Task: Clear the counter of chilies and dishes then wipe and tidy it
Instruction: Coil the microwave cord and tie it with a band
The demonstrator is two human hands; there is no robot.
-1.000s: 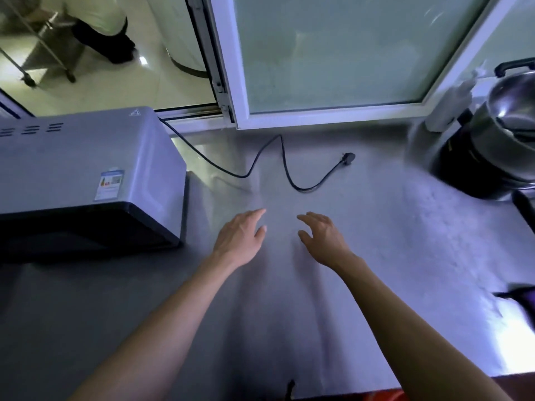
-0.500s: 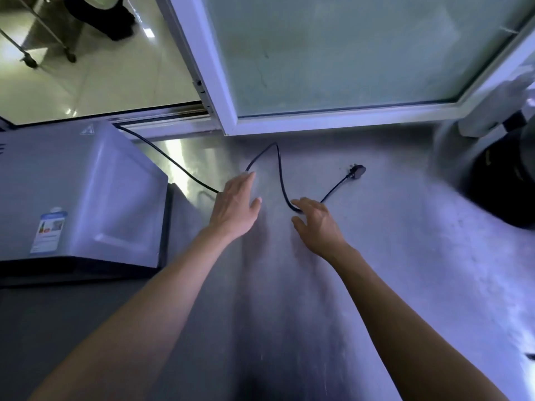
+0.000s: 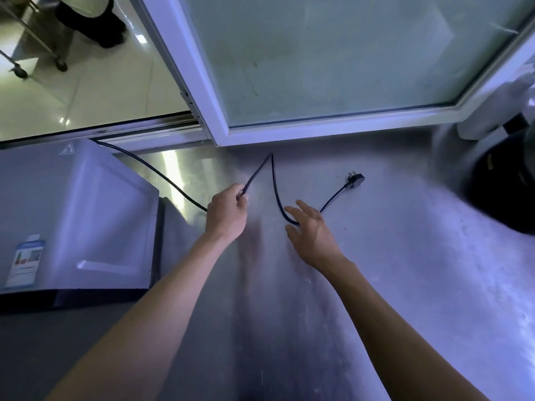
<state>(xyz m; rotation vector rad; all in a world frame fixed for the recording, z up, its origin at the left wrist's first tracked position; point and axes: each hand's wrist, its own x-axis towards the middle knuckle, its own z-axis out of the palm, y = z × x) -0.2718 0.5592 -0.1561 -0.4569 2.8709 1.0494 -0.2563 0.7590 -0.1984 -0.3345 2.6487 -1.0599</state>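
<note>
Cord (image 3: 275, 186) on counter (image 3: 376, 285), microwave (image 3: 78, 215) left, plug (image 3: 356, 179) right.

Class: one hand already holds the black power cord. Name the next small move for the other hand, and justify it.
Probably the right hand, open over the cord, should grip the low loop. The left hand pinches it nearer the appliance, and the plug lies loose on the counter.

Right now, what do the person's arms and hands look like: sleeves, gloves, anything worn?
Both forearms are bare up to the frame edge, with no sleeve in view. The left hand and the right hand wear no gloves. No watch, ring or band shows on either wrist or on the visible fingers.
</note>
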